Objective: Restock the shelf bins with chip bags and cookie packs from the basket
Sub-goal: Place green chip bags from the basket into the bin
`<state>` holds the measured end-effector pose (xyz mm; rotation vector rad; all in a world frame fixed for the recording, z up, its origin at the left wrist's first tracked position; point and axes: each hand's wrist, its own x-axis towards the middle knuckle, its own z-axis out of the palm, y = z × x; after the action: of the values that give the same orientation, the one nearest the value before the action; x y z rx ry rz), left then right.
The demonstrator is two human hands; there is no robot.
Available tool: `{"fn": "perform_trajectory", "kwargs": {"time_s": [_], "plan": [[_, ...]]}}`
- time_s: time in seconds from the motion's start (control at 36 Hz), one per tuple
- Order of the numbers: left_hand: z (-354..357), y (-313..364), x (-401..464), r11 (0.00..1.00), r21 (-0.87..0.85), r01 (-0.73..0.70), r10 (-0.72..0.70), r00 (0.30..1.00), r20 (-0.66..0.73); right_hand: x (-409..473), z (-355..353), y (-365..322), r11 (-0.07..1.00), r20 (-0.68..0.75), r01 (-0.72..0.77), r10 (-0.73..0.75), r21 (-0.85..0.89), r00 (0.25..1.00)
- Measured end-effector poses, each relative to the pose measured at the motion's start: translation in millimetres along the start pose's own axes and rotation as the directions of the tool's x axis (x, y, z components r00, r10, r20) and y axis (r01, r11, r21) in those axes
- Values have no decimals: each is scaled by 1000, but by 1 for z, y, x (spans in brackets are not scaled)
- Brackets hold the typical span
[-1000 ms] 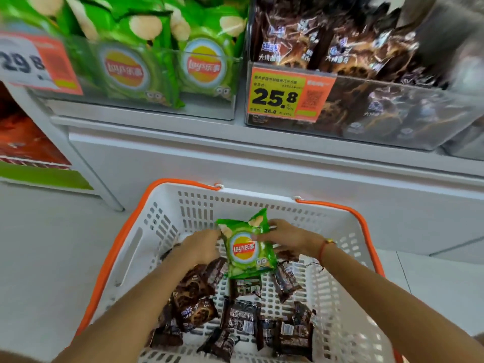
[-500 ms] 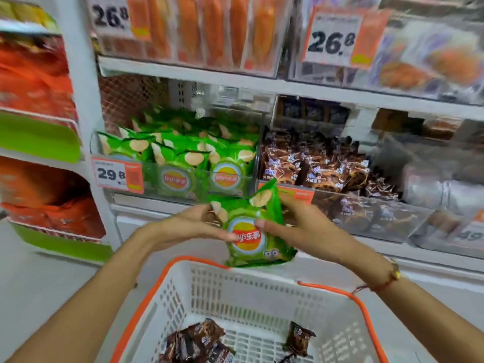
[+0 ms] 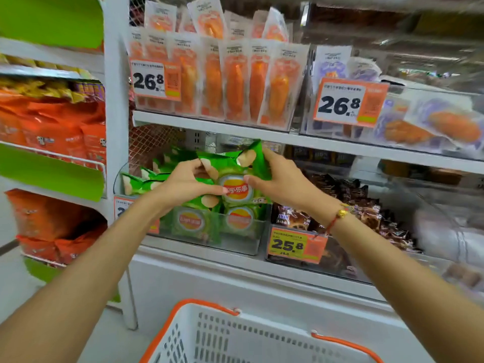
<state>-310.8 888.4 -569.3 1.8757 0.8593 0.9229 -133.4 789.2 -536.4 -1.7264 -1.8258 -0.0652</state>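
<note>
At the centre of the frame, both hands hold one green chip bag (image 3: 237, 176) in front of the lower shelf, just above the clear bin (image 3: 235, 242) that already carries green chip bags. The left hand (image 3: 187, 186) grips the bag's left edge, thumb on the front and fingers curled behind it. The right hand (image 3: 281, 183) pinches the right edge — thumb on the front near the logo, the index finger up at the top corner. The bag shows the round red and yellow Lay's logo with Chinese letters on it.

Inside the bin, two bags with the same logo stand at the front, and more green bags lie behind them; I cannot count these exactly. Right of it, a second bin holds dark brown cookie packs (image 3: 366, 203), with an orange price tag (image 3: 296, 244) reading 25.8. Its smaller print is too small to read.

On the upper shelf stand orange snack packs (image 3: 235, 79), and two tags read 26.8 — one (image 3: 154, 79) at the upper left of centre, one (image 3: 349, 102) at the upper right. A red cord bracelet (image 3: 336, 218) is on the right wrist. At the bottom edge, the white basket (image 3: 235, 339) with orange rim is seen; its inside is out of view.
</note>
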Motion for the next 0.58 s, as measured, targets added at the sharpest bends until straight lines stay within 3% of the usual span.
{"fn": "perform_trajectory", "kwargs": {"time_s": [0.19,0.36,0.47,0.58], "plan": [[-7,-15,9,995,95,11,-15,999,41,11,27,17,985,77,-110,101,131,992],[-9,-5,14,998,-59,-16,17,1000,15,20,32,30,918,159,-218,173,332,972],[-9,-4,16,996,21,-85,84,995,50,22,18,32,943,221,-220,166,250,961],[-8,1,20,985,93,-146,138,987,86,19,-3,24,996,104,-80,84,-37,991]]}}
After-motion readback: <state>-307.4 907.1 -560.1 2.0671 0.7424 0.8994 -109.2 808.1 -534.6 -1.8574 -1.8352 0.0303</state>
